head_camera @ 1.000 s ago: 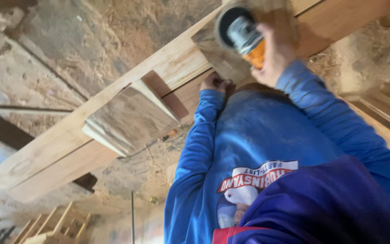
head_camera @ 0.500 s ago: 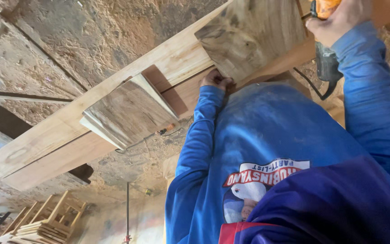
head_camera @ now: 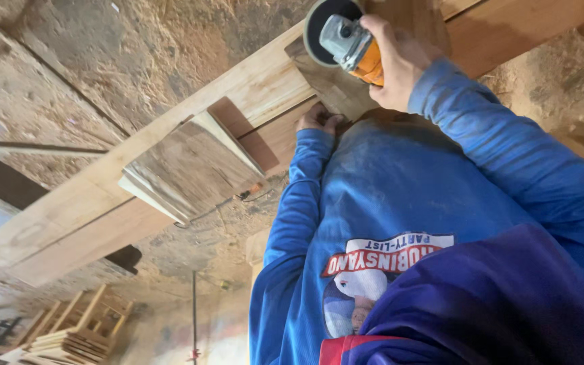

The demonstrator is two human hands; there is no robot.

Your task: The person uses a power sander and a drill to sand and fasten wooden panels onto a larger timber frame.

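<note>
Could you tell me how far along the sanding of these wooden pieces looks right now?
Done: nothing clearly; the wooden block on the long plank shows grey, weathered faces. In hand: the right hand holds the angle grinder with its disc on a second block, which the left hand grips from below. Left: apparently both blocks' faces.

Both arms wear long sleeves of bright blue sweatshirt cloth, dusted pale with fine sawdust. The right hand (head_camera: 397, 64) is bare, and behind its fingers a ribbed cuff closes the sleeve at the wrist, the cloth creasing in soft folds beyond it. The left hand (head_camera: 319, 118) is bare too, its cuff bunched just behind the knuckles. The chest carries a printed patch in white, red and pale blue. Darker purple-blue cloth with a red edge covers the lower body.
</note>
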